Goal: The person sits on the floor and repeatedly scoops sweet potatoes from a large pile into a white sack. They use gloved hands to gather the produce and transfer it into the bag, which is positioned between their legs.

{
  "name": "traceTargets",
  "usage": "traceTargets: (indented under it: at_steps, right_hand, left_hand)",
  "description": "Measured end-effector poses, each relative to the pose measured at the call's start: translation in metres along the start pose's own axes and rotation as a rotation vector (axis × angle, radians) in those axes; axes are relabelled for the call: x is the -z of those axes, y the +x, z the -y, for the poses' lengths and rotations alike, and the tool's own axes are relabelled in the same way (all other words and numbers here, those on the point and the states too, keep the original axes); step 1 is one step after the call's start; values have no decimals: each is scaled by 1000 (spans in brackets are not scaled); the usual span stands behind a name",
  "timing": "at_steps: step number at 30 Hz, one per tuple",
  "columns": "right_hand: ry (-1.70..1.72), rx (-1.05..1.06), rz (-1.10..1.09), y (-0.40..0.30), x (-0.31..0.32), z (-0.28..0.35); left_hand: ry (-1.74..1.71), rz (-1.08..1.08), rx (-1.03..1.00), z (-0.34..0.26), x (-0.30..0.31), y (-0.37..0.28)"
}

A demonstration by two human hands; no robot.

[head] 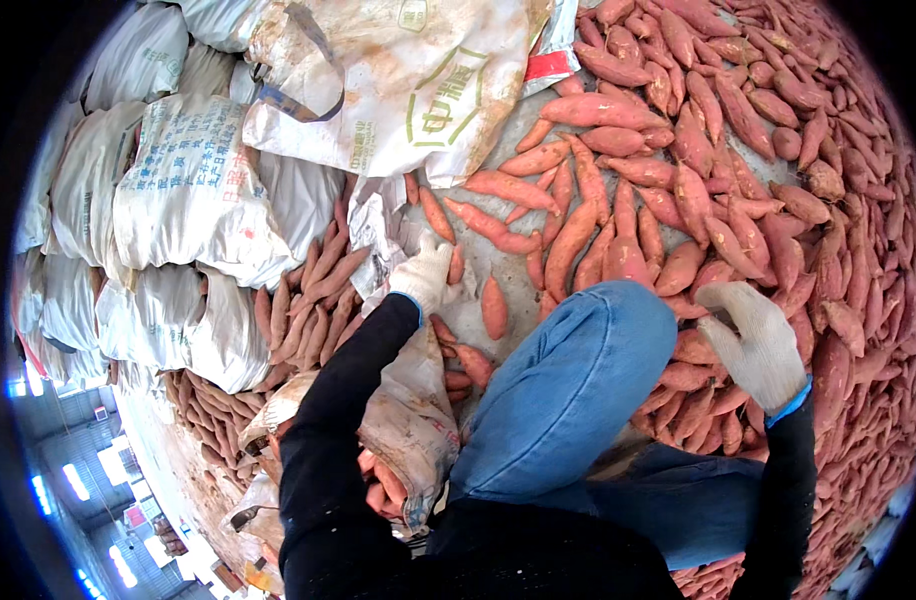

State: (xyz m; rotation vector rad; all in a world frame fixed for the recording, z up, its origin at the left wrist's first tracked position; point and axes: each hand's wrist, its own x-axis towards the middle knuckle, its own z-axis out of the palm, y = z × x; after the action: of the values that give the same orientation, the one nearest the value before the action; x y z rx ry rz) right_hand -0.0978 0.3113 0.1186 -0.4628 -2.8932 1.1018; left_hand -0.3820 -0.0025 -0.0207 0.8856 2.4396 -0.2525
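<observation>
My left hand (422,276), in a whitish knitted work glove, reaches over crumpled white sheeting (374,232) at the middle left. A small sweet potato (455,265) shows right beside its fingers; whether they grip it is hidden. My right hand (762,349), gloved alike, hovers at the edge of the big sweet potato heap (840,247), thumb and fingers apart with nothing between them. Between the hands, loose reddish sweet potatoes (570,247) lie on the grey floor (476,255). An open woven sack (413,397) with sweet potatoes inside stands below my left forearm.
Filled white woven sacks (195,180) are stacked on the left. A large stained sack (398,90) bearing print lies ahead. More sweet potatoes (315,300) lie in piles beside the stack. My bent knee (578,360) in blue jeans rises between my arms.
</observation>
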Motion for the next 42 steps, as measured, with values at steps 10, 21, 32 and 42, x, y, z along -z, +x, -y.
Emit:
traceTargets:
  at_steps: [10,21,32,42]
  right_hand:
    - [-20,-105,19,4,-12,-37]
    - [50,-86,111,16,-25,-20]
    - [56,-120,251,-4,-26,-24]
    - [47,-76,304,1,-31,-22]
  left_hand:
    - [-1577,-244,-694,-220,99,9]
    - [38,-279,57,-29,-150,-54]
    - [379,297,47,-4,-136,-80]
    - [379,313,-446,-39,-151,-75]
